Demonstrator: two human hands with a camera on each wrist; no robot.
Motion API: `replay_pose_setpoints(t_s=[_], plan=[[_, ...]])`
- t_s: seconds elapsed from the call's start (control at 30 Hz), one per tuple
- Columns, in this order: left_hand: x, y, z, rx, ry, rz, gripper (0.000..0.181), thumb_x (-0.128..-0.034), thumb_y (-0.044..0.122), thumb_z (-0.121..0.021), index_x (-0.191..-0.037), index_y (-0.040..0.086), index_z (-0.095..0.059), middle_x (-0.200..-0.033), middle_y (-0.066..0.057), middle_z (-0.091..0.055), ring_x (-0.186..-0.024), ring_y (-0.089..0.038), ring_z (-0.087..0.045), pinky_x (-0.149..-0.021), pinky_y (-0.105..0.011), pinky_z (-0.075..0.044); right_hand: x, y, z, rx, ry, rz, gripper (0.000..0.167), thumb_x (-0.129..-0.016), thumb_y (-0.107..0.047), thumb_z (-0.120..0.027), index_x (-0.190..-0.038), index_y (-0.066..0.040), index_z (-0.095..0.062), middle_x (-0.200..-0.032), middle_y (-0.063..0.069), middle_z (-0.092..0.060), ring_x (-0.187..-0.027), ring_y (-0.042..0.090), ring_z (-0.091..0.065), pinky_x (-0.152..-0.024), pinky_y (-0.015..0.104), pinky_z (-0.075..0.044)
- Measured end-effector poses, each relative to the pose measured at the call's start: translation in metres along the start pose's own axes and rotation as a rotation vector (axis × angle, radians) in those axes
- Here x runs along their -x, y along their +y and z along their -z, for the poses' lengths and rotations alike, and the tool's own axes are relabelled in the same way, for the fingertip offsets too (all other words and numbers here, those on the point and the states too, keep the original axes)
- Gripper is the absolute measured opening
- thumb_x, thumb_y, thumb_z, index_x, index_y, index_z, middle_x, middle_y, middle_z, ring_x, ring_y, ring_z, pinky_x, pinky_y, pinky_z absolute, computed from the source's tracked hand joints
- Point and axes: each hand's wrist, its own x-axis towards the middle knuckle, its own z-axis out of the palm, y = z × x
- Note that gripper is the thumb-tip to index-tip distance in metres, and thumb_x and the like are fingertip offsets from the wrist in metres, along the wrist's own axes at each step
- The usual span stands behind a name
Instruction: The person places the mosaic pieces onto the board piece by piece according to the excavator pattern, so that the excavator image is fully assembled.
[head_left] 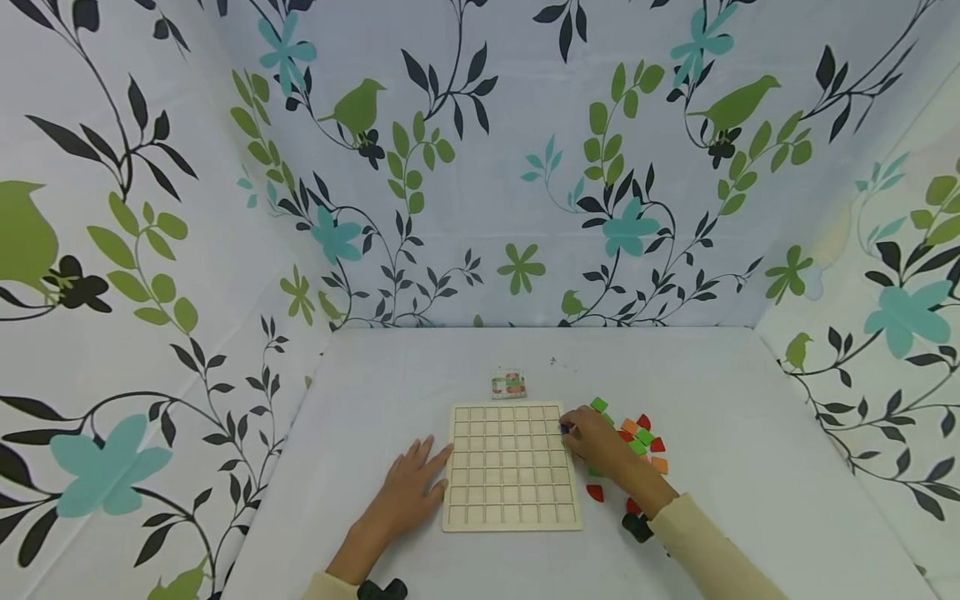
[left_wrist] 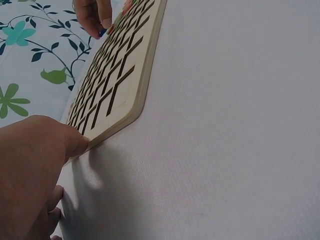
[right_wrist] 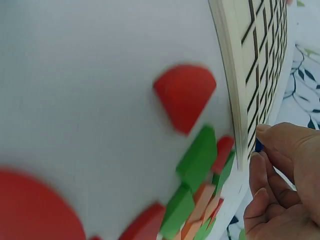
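Note:
A pale wooden grid board (head_left: 513, 527) lies flat on the white table. My right hand (head_left: 597, 439) pinches a small blue piece (right_wrist: 258, 145) between thumb and fingertips at the board's right edge, near its far corner; the fingers hide most of the piece. Against the board's left edge rests my left hand (head_left: 411, 486), fingers spread, with the thumb touching the wooden rim in the left wrist view. Beside the right hand lie loose green squares (head_left: 599, 404), orange squares (head_left: 659, 465) and red rounded wedge pieces (head_left: 595, 492). Part of this pile is behind the right hand and forearm.
A small picture card (head_left: 508, 383) lies just beyond the board's far edge. White table (head_left: 375, 375) surface extends around the board. Patterned cloth (head_left: 480, 167) with birds and leaves hangs at the back and both sides.

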Motion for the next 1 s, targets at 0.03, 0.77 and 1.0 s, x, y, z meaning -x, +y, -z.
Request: replay_pose_setpoints(t_s=[0.03,0.77,1.0], plan=[[0.0,0.001,0.001,0.003,0.002,-0.003,0.056,-0.106,0.031,-0.059,-0.16,0.019,-0.049,-0.169,-0.02,-0.036,-0.158,-0.045,-0.028,-0.125,-0.066,-0.024,0.001,-0.003,-0.002,-0.01,0.001,0.004,0.028,-0.098,-0.008,-0.075,-0.125,0.0,-0.071,-0.112,0.008,-0.067,-0.099,0.02,-0.067,-0.089,0.04,-0.06],[0.002,0.001,-0.001,0.02,0.023,-0.02,0.055,-0.1066,0.028,-0.058,-0.16,0.017,-0.049,-0.168,-0.022,-0.036,-0.157,-0.047,-0.028,-0.124,-0.069,-0.024,0.001,-0.007,-0.018,0.061,-0.027,-0.006,0.028,-0.097,-0.018,-0.079,-0.123,-0.01,-0.071,-0.109,0.001,-0.066,-0.097,0.014,-0.062,-0.094,0.037,-0.058],[0.003,0.002,0.002,0.033,0.018,-0.014,0.055,-0.107,0.029,-0.057,-0.16,0.017,-0.048,-0.169,-0.021,-0.035,-0.158,-0.047,-0.027,-0.125,-0.068,-0.023,0.003,-0.009,-0.017,0.005,-0.032,-0.04,0.027,-0.097,-0.02,-0.079,-0.121,-0.012,-0.073,-0.107,-0.002,-0.064,-0.095,0.013,-0.06,-0.093,0.037,-0.058]])
